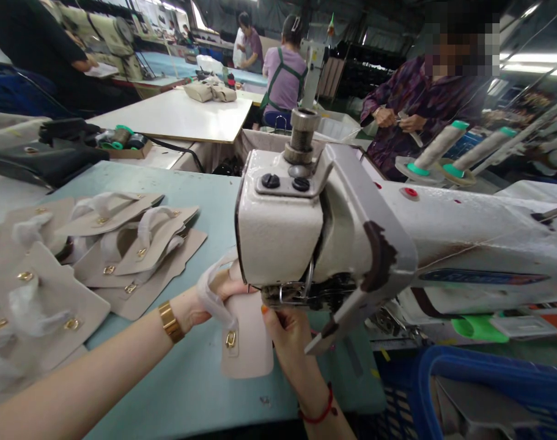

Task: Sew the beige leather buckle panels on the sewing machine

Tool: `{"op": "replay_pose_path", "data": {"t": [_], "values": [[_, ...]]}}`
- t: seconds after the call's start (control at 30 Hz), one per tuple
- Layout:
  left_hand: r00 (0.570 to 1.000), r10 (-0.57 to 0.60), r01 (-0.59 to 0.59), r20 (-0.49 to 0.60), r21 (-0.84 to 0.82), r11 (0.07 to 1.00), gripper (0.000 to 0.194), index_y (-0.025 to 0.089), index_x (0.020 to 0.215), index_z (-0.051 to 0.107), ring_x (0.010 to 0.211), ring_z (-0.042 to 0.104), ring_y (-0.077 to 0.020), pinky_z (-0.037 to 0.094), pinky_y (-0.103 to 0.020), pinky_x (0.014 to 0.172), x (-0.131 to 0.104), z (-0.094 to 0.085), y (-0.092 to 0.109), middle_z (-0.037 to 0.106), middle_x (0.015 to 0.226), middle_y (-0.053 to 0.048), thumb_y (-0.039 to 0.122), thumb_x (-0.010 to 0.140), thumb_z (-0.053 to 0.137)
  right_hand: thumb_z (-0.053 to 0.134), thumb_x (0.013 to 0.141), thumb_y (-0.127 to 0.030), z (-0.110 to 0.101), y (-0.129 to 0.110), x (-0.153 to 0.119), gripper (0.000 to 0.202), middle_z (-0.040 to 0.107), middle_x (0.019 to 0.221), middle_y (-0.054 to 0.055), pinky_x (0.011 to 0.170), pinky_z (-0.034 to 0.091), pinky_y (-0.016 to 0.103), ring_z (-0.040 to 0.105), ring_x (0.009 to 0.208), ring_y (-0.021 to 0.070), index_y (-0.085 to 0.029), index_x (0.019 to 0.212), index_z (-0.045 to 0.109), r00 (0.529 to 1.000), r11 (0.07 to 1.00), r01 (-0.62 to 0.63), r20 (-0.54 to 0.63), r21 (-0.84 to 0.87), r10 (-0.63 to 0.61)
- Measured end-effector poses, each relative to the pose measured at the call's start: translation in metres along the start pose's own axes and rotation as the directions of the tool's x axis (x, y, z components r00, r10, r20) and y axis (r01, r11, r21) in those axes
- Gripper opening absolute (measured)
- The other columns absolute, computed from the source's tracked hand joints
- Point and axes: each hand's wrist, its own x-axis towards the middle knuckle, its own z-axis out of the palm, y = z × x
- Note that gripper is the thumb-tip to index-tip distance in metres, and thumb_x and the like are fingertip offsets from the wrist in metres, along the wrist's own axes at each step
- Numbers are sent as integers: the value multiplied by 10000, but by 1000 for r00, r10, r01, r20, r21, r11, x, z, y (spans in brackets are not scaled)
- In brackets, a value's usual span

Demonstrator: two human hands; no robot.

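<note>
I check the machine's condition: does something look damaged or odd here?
Yes. The sewing machine has chipped paint with dark brown patches along its head edge, near the beige piece held by left hand and right hand.

Sewing machine head [282, 226]: painted metal, cream, pebbled finish, chipped to dark rust-brown along the edges. Thread post [303, 131]: bare metal, dull grey. Beige piece [248, 342] under the machine: smooth matt leather-like sheet, with a brass-coloured glossy metal ring and a white padded wrap on its handle. Stacked pieces [131, 244]: same matt beige material, same shiny fittings. Desk [186, 379]: smooth matt pale-blue surface. Bracelet [170, 321]: glossy gold-coloured metal. Basket [489, 379]: blue plastic, slightly glossy.
</note>
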Motion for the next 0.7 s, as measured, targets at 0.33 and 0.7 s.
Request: {"op": "replay_pose_path", "data": {"t": [0.33,0.7], "values": [[999,51,-52,-9,-41,998,337,262,905,754,797,687,-233,570,-292,709,-5,8,6,747,833,-7,338,581,812,491,893,-310,-2,-2,-14,304,632,688,36,554,389,197,542,637,138,-133,693,637,999,995,31,27,-100,-28],[942,4,-90,-334,-242,966,526,226,1220,586,1068,648,-295,537,-432,934,-23,43,-44,678,1180,-88,343,730,739,521,909,-299,-54,-24,-6,264,685,810,36,637,438,217,612,785,180,-143,802,704,979,949,106,200,-297,-47]]}}
